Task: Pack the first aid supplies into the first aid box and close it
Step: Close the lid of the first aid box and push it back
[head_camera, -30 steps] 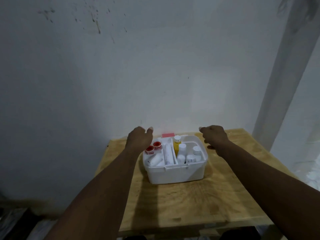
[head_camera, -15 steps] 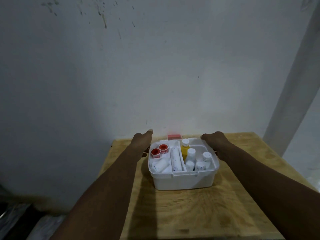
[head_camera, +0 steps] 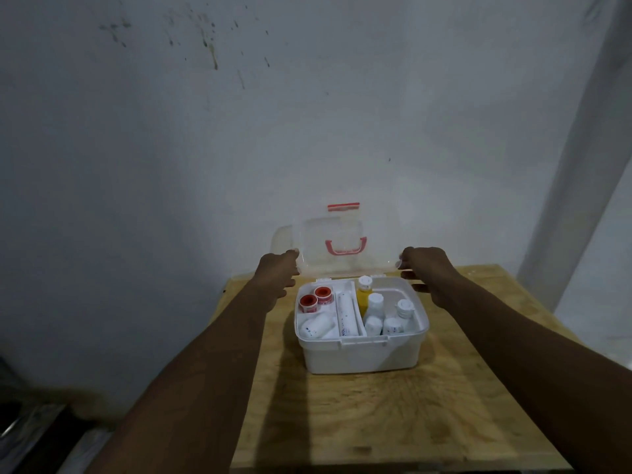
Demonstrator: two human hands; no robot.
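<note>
A white first aid box [head_camera: 362, 354] stands on the wooden table [head_camera: 393, 415]. Inside it are two red tape rolls [head_camera: 315, 300], white bandage rolls [head_camera: 316, 327], a yellow bottle [head_camera: 363, 295] and several white bottles [head_camera: 376, 307]. Its clear lid [head_camera: 338, 244], with a red handle [head_camera: 345, 246] and red latch [head_camera: 343, 206], stands upright behind the box. My left hand [head_camera: 277, 268] pinches the lid's left edge. My right hand [head_camera: 425, 268] pinches its right edge.
A stained white wall [head_camera: 239, 131] rises right behind the table. A pale pillar [head_camera: 588, 165] stands at the right. Dark clutter [head_camera: 30, 432] lies on the floor at the lower left.
The lid, lying flat behind the box before, has been swung up to upright by both hands, which took hold of its side edges. The view has drawn nearer.
</note>
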